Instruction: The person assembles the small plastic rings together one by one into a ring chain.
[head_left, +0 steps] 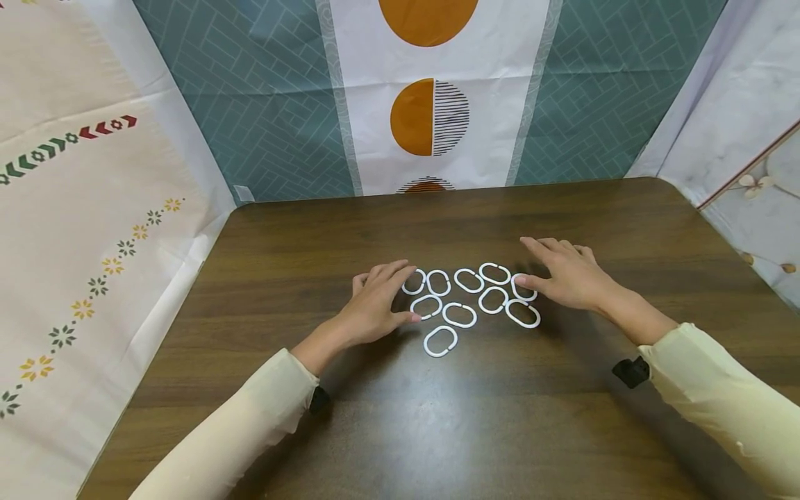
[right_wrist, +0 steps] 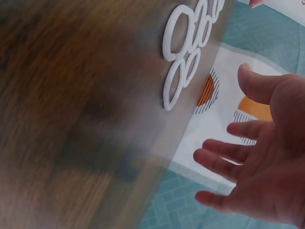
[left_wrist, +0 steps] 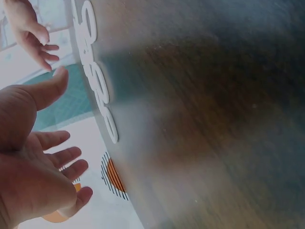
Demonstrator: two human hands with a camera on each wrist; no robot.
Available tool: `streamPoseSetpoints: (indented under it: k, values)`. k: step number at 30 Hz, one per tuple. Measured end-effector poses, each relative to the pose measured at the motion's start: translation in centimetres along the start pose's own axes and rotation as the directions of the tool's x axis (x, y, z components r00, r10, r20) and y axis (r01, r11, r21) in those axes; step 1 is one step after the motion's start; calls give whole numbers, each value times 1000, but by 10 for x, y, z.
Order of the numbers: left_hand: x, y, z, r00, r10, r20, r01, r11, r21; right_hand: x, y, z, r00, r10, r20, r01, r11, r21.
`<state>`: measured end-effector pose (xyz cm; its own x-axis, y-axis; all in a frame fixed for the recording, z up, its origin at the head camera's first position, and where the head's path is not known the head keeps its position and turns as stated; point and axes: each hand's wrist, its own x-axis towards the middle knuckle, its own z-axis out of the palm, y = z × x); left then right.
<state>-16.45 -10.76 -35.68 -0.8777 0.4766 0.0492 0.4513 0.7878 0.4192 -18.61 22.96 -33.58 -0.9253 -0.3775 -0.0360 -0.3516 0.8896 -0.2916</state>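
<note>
Several white oval shower curtain rings (head_left: 436,356), each with a small split, lie flat in a loose cluster on the brown wooden table (head_left: 400,444). My left hand (head_left: 375,305) is held over the cluster's left side, fingers spread. It covers part of the leftmost ring (head_left: 423,280). My right hand (head_left: 569,274) is at the right side, its thumb overlapping one ring (head_left: 525,300) in the head view; contact cannot be told. Both wrist views show the left palm (left_wrist: 28,167) and right palm (right_wrist: 276,162) holding nothing, with the fingers apart.
Behind the table hangs a teal and white cloth (head_left: 281,104) with orange circles. A cream patterned cloth (head_left: 81,229) hangs at the left, and a pale marbled one (head_left: 737,90) at the right. Dark bands (head_left: 631,372) show at the cuffs.
</note>
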Motion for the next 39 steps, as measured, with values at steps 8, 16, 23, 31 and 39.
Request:
streamPoseSetpoints:
  k: [8,16,23,31,39]
  values:
    - [7,-3,1,992,105,72,-102,994,-44,2,9,4,994,-98,47,96,995,31]
    - [18,3,6,973,159,167,-166,986,29,5,14,13,984,-161,69,162,987,-11]
    - [19,3,11,966,161,201,-181,980,83,5,13,18,980,-163,115,169,984,-47]
    - [18,2,14,967,144,210,-174,976,129,3,10,23,981,-174,84,179,982,-63]
    - [22,3,15,968,144,204,-173,976,134,7,13,28,984,-174,33,175,984,-45]
